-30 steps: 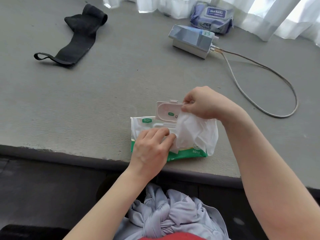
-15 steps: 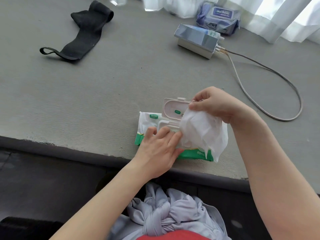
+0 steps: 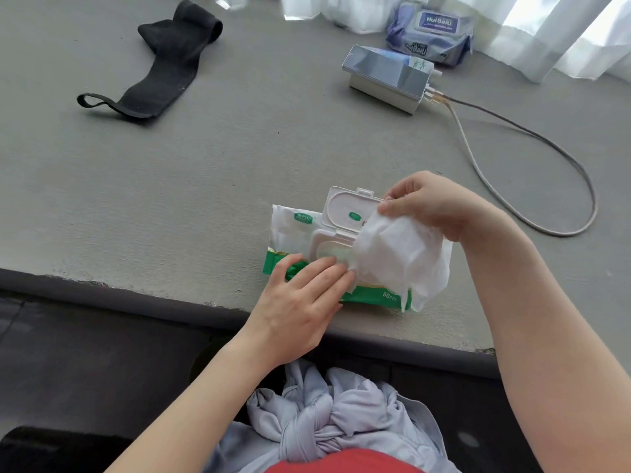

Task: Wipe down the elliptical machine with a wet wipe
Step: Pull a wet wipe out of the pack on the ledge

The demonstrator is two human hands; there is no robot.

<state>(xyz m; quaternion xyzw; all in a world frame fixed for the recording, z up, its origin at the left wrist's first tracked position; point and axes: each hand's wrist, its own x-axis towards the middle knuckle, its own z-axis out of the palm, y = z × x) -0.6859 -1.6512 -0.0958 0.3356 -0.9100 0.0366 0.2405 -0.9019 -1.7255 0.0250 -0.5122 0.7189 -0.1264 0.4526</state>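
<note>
A green and white pack of wet wipes (image 3: 293,227) lies on the grey ledge (image 3: 170,186) near its front edge, with its pink lid (image 3: 348,213) flipped open. My right hand (image 3: 433,203) pinches a white wet wipe (image 3: 399,257), which hangs over the right part of the pack. My left hand (image 3: 300,298) presses its straight fingers flat on the pack's near edge, beside the opening. No elliptical machine is in view.
A black strap (image 3: 164,66) lies at the back left. A silver box (image 3: 386,76) with a grey cable (image 3: 532,165) looping right sits at the back, a blue wipes pack (image 3: 430,32) behind it by white curtains (image 3: 560,32). Knotted grey cloth (image 3: 327,418) lies below.
My right hand has drawn the wipe further out of the pack and spread it. My left hand's fingers have flattened on the pack. The view has shifted slightly.
</note>
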